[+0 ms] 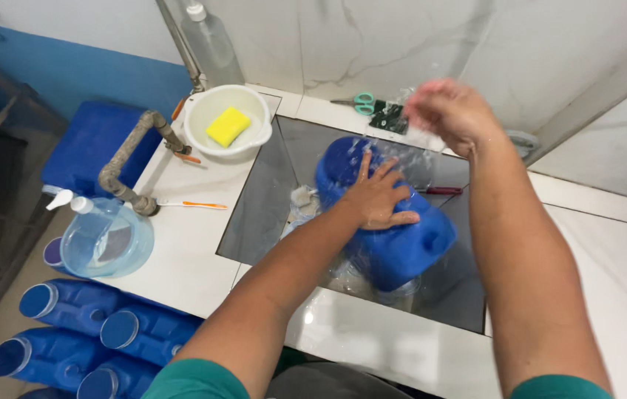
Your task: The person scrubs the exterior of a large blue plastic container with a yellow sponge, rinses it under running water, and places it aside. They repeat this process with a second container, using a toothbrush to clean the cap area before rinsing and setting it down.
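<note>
A blue plastic jerrycan (402, 240) lies on its side in a grey sink (262, 207), partly inside clear plastic wrap (409, 159). My left hand (376, 198) lies flat on top of the jerrycan with fingers spread. My right hand (450, 112) is raised above the sink's far edge, blurred, fingers closed on the upper end of the clear plastic wrap, pulling it up off the can.
A white bowl (195, 125) holding a yellow sponge (228, 126) stands left of the sink, beside a grey pipe (129, 159) and a clear bottle (214, 44). Scissors (354, 103) lie at the back. A clear pump jug (106, 240) and several blue jerrycans (69, 325) sit at left.
</note>
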